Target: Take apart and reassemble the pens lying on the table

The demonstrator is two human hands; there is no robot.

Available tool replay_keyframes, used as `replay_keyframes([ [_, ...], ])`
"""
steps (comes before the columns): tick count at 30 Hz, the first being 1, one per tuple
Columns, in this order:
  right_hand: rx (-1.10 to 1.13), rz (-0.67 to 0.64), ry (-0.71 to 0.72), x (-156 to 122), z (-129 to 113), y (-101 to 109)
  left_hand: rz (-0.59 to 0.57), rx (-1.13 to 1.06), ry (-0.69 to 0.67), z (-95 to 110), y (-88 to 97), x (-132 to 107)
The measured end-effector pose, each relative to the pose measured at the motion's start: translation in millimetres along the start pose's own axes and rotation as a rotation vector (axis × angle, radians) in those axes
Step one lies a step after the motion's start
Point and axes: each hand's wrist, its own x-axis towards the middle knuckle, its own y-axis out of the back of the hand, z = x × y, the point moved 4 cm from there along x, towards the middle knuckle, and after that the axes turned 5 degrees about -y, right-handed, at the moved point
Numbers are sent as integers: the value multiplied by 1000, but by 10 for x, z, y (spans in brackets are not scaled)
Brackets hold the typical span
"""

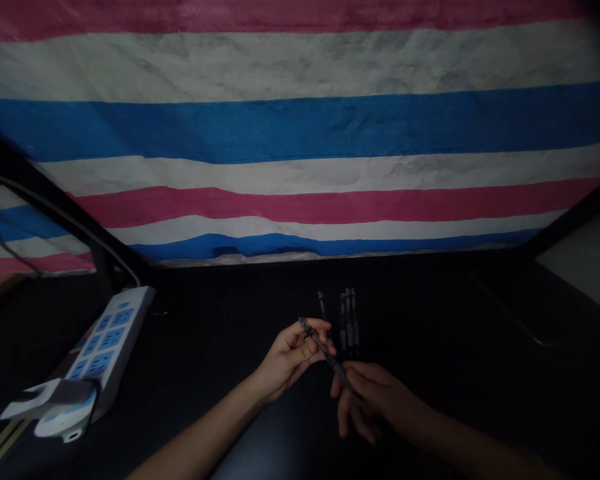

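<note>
Over a dark table my two hands meet on one thin dark pen (321, 347) that slants from upper left to lower right. My left hand (293, 355) pinches its upper end between thumb and fingers. My right hand (373, 399) has its fingers curled round the lower end. Just beyond the hands, several more dark pens (349, 319) lie side by side on the table, with one pen (322, 304) a little apart to their left.
A white power strip (107, 340) with blue sockets lies at the left, a white plug (55, 405) in its near end. A red, white and blue striped tarp (300, 133) hangs behind the dark table (430, 333). A dark bar (50, 200) slants at the left.
</note>
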Motion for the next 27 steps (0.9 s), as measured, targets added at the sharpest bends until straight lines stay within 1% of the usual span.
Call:
replay_keyframes([
  [3,-363,236,125,-58,-138,51,52,137,-89,31,31,22],
  [4,-472,294,166,-80,-181,61,67,191,-128,47,41,28],
  [6,-614,346,214,-103,-235,73,90,268,-175,69,55,35],
  [8,-660,359,224,-97,-251,88,110,300,-171,72,63,35],
  [12,-656,352,188,-61,-239,113,143,329,-157,74,68,28],
  [18,-706,354,152,-80,-240,90,191,305,-152,64,92,37],
  [27,-914,375,124,-97,-178,41,266,336,-170,93,114,28],
])
